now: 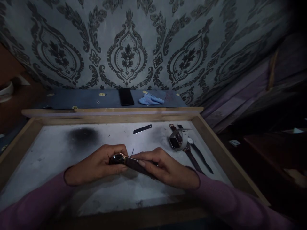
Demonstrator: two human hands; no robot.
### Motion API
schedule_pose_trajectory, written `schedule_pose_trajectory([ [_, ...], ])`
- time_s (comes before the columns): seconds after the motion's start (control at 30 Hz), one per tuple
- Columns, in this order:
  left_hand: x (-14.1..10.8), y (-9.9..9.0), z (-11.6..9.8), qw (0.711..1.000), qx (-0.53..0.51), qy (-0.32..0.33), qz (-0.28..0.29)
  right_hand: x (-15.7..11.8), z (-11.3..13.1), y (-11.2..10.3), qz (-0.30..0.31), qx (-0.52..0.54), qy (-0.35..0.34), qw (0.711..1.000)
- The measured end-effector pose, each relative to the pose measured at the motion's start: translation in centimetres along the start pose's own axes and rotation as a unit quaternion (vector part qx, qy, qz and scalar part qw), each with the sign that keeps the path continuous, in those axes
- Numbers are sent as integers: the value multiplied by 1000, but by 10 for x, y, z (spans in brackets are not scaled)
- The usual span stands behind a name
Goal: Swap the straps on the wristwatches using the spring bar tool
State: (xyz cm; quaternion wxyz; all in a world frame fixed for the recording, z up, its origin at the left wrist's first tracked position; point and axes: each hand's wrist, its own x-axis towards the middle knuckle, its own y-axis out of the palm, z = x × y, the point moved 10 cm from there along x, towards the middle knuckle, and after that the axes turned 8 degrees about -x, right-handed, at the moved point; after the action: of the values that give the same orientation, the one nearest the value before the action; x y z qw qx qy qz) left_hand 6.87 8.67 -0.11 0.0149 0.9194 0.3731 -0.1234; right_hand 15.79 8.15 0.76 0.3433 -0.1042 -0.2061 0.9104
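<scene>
Handling, wristwatch (118,158): probably light; case stiff, band supple, glass likely slick and easy to scratch.
Where to hold: the case rim looks safest for you, thumb off the glass.
Appearance: gold-toned round case, dark glossy dial, dark brown strap (137,166).
Location: in your left hand (96,163), over the wood-framed tray (211,135).
Left fingers: closed about the case.
Right hand (166,166): fingers pinched on a slim metal tool (132,158) by the case; you cannot tell whether they grip the strap.
Beyond: one cutter blade (142,129), flat.
</scene>
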Motion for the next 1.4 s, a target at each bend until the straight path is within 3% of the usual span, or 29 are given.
schedule_pose_trajectory([
  [0.23,0,-1,-8,996,86,34,1,1,5,0,-2,-2,-14,1000],
  [0.8,0,-2,-9,998,21,56,8,1,9,-1,-14,36,-13,999],
  [1.13,0,-1,-6,998,27,56,21,3,6,-3,-30,-28,-9,999],
  [1.4,2,-2,-3,999,2,35,22,4,-3,6,-5,22,46,999],
])
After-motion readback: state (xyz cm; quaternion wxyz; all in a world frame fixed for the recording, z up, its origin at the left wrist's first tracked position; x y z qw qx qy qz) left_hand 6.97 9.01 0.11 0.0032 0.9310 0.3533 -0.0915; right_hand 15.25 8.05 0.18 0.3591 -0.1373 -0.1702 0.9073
